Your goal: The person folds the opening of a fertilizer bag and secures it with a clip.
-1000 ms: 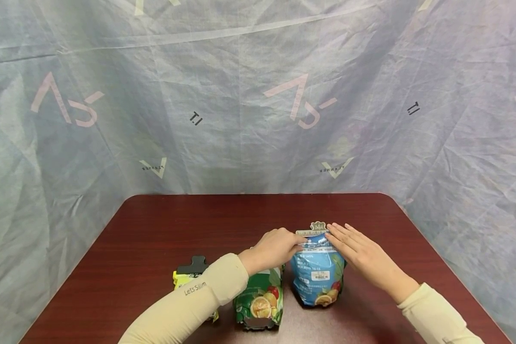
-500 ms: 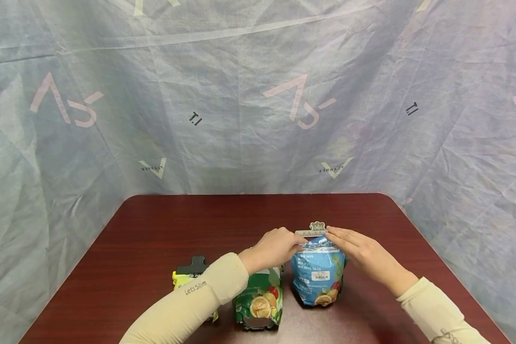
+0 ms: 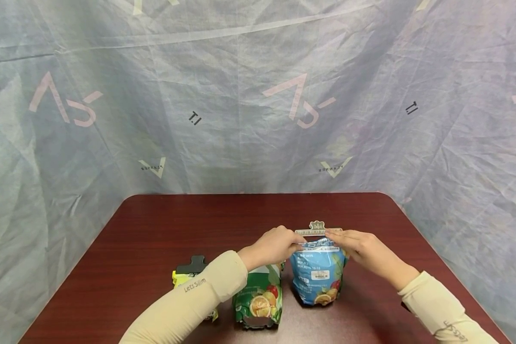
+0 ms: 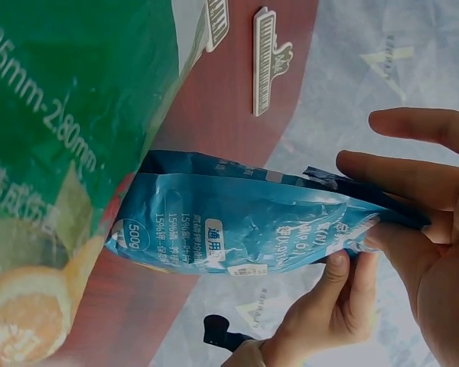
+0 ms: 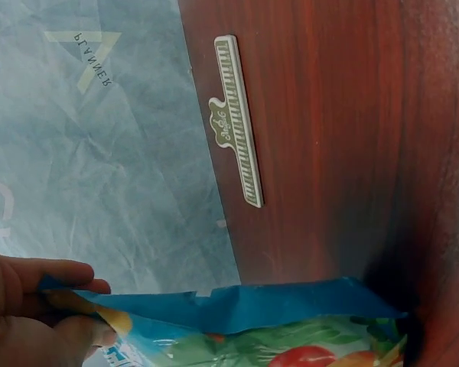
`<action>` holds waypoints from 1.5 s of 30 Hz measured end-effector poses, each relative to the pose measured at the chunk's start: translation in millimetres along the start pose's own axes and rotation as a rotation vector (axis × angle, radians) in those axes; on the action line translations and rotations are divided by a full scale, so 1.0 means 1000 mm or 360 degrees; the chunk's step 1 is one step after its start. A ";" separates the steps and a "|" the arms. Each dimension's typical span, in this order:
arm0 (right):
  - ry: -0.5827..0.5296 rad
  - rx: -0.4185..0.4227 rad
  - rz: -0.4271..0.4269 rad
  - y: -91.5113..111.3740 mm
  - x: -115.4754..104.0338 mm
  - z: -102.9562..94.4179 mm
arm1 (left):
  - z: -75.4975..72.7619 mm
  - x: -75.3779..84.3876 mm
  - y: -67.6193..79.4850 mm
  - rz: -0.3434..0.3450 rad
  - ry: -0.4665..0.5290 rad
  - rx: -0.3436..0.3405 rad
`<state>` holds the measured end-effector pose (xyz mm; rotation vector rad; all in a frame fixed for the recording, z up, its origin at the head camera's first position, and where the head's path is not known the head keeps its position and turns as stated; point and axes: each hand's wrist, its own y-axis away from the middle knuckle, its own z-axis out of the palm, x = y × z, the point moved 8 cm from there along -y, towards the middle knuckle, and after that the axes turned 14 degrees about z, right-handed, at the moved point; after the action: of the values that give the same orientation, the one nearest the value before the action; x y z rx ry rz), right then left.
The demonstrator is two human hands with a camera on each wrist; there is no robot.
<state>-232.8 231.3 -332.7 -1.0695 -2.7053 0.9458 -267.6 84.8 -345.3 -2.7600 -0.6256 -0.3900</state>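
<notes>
A blue fertilizer-like pouch (image 3: 316, 274), marked 500g in the left wrist view and printed with fruit, stands upright on the table. My left hand (image 3: 279, 246) pinches its top edge at the left corner, thumb on the near face and fingers behind. At the opposite corner my right hand (image 3: 365, 251) grips the same edge; the right wrist view has its thumb and fingers (image 5: 53, 271) around the film. Behind the pouch, a pale bag clip (image 5: 237, 122) with a ribbed bar lies on the table, apart from both hands.
A green pouch (image 3: 262, 301) with an orange printed on it stands left of the blue one, partly under my left forearm. Further left is a yellow packet (image 3: 181, 278) with a black clip (image 3: 192, 265) on top. Behind the brown table (image 3: 223, 215) hangs a grey cloth (image 3: 241, 95).
My right hand's fingers have gone from lying stretched along the pouch's top corner to gripping it, lowering slightly and uncovering more of the clip. The left hand has barely moved.
</notes>
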 end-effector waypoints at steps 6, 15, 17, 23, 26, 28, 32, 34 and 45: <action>-0.0187 -0.0042 0.0047 -0.004 0.003 -0.004 | 0.001 -0.003 0.000 0.0001 0.0048 -0.0018; -0.0411 -0.0208 0.0266 -0.011 0.010 -0.005 | 0.002 -0.004 -0.001 0.0033 0.0109 -0.0062; -0.0454 -0.0257 0.0309 -0.012 0.012 -0.004 | 0.002 -0.004 -0.001 0.0033 0.0128 -0.0070; -0.0525 -0.0377 0.0443 -0.015 0.021 -0.002 | 0.001 -0.006 -0.001 -0.0002 0.0189 -0.0086; -0.0551 -0.0462 0.0529 -0.015 0.027 0.001 | 0.001 -0.007 -0.001 -0.0015 0.0220 -0.0103; -0.0573 -0.0510 0.0585 -0.014 0.030 0.002 | 0.002 -0.008 -0.001 -0.0009 0.0254 -0.0109; -0.0606 -0.0576 0.0670 -0.013 0.035 0.005 | 0.002 -0.010 -0.001 0.0023 0.0321 -0.0124; -0.0618 -0.0597 0.0696 -0.012 0.037 0.006 | 0.003 -0.010 -0.001 0.0034 0.0352 -0.0145; -0.0754 -0.0691 0.0781 -0.010 0.044 0.012 | 0.009 -0.029 0.001 -0.0087 0.0760 -0.0113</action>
<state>-275.2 247.7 -342.3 -1.8691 -3.1978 0.7476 -291.1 76.0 -363.1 -2.5701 -0.5684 -1.0585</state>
